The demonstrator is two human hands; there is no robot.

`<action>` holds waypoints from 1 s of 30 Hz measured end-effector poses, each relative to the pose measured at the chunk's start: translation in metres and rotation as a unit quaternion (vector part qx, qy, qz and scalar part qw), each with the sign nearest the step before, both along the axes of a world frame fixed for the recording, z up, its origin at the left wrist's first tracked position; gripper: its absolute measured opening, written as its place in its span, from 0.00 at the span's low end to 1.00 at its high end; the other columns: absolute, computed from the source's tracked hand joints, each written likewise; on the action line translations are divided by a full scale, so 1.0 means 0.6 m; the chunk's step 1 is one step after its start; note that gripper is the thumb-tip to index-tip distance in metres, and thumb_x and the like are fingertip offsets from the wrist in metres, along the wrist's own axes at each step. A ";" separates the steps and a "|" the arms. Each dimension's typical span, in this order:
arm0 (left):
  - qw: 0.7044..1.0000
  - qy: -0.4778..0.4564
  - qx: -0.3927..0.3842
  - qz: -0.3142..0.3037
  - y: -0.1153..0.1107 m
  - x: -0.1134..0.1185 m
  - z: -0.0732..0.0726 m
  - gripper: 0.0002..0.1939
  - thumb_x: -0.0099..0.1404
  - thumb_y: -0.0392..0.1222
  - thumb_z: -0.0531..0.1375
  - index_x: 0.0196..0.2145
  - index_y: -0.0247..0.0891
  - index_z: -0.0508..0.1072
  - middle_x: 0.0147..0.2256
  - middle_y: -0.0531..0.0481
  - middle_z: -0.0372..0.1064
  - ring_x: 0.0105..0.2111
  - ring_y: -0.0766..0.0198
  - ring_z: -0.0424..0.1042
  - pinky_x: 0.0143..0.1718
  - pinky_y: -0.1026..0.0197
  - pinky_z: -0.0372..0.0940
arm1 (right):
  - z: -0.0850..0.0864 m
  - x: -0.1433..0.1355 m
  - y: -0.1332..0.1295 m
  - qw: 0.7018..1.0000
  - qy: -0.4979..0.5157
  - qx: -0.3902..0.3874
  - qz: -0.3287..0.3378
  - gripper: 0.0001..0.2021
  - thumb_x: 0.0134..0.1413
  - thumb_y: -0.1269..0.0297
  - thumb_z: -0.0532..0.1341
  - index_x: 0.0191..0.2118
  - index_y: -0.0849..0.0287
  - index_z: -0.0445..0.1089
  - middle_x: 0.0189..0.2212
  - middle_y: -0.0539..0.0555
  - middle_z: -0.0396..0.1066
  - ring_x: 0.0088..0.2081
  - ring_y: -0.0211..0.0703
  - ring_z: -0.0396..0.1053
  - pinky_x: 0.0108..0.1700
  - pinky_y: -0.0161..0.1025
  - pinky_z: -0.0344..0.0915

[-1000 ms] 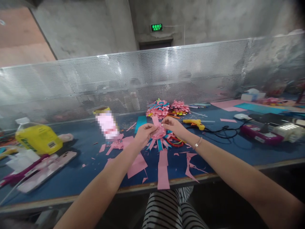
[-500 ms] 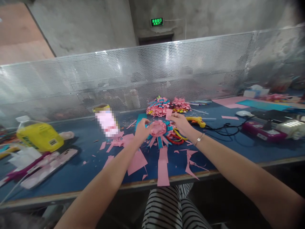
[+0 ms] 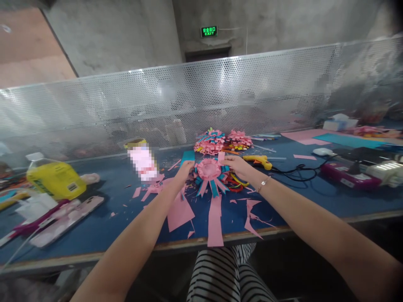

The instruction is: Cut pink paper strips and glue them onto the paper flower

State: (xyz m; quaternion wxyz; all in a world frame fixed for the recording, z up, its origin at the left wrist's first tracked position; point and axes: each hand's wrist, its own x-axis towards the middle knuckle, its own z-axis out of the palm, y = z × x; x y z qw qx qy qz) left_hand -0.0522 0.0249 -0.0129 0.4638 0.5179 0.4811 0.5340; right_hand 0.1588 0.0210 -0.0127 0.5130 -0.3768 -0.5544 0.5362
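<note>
A round pink and blue paper rosette point(image 3: 209, 169) lies in front of me between my hands, its strips fanned toward the table's front edge. My left hand point(image 3: 187, 168) is at the rosette's left side, fingers pressed together; what they hold, if anything, is too small to make out. On the right, my right hand point(image 3: 235, 164) pinches a small pink paper strip point(image 3: 221, 157) at the rosette's upper right. A long pink strip point(image 3: 215, 222) runs below the rosette to the table edge.
Behind are paper flowers point(image 3: 210, 141). To the right lie a yellow glue gun point(image 3: 260, 161) and a purple power strip point(image 3: 349, 174). On the left are a yellow bottle point(image 3: 58, 178) and a phone point(image 3: 67, 222). Pink scraps point(image 3: 181, 212) lie around the blue table point(image 3: 126, 226).
My left hand has moved slightly left off the rosette's face, uncovering more of it. My right hand has shifted slightly left and down with the pink strip, which now stands more upright.
</note>
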 end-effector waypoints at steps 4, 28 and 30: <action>0.999 -0.042 -0.029 -0.004 -0.016 0.001 0.018 0.12 0.46 0.43 0.58 0.30 0.38 0.64 0.26 0.54 0.65 0.22 0.69 0.65 0.23 0.66 0.59 | 0.002 -0.001 -0.001 0.999 0.025 0.022 -0.014 0.12 0.28 0.61 0.66 0.20 0.61 0.65 0.18 0.46 0.63 0.21 0.30 0.58 0.22 0.30 0.52; 0.972 -0.231 0.035 -0.010 -0.001 0.008 0.036 0.05 0.55 0.37 0.56 0.32 0.40 0.65 0.30 0.53 0.66 0.28 0.71 0.65 0.30 0.67 0.62 | -0.018 0.014 0.050 0.990 0.118 -0.019 -0.077 0.08 0.40 0.61 0.59 0.25 0.55 0.58 0.27 0.51 0.68 0.34 0.41 0.68 0.37 0.39 0.67; 0.981 -0.194 0.025 -0.008 0.009 0.006 0.034 0.05 0.56 0.43 0.56 0.29 0.39 0.64 0.27 0.52 0.64 0.26 0.70 0.65 0.29 0.66 0.62 | -0.020 0.010 0.053 0.986 0.143 -0.007 -0.081 0.09 0.39 0.61 0.60 0.24 0.55 0.57 0.26 0.50 0.68 0.33 0.40 0.68 0.38 0.39 0.67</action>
